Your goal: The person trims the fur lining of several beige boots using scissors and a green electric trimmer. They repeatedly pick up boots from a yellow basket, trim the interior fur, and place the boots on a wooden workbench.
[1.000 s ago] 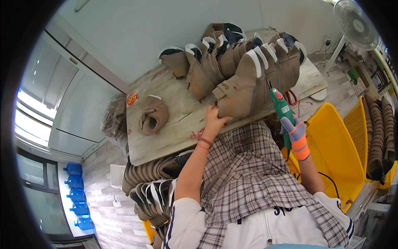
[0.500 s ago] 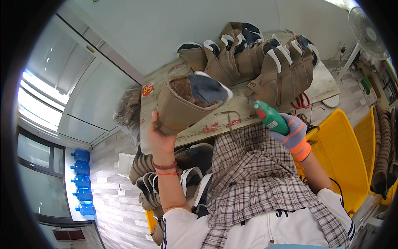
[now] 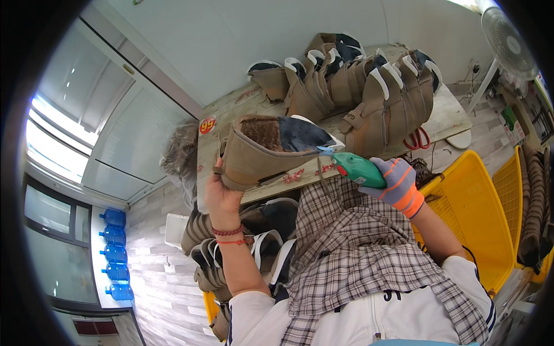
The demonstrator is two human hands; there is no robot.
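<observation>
The flared brown boot upper [image 3: 254, 165] looks matt and suede-like, with a rough, furry brown lining [image 3: 259, 134]. The rounded green handheld tool [image 3: 359, 170] is smooth, slightly glossy plastic; the grey-and-orange striped glove [image 3: 402, 183], matt knit. The checked brown-and-white apron [image 3: 346, 254] is soft woven cloth. The round blue water bottles [image 3: 115, 252] seem shiny, translucent plastic, though they are distant.

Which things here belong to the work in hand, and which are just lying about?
In the work:
- brown boot upper, in the bare left hand
- green handheld tool, in the gloved right hand, its tip at the upper's rim
- probably the similar uppers on the table

Apparently just around:
- fan
- blue water jugs
</observation>
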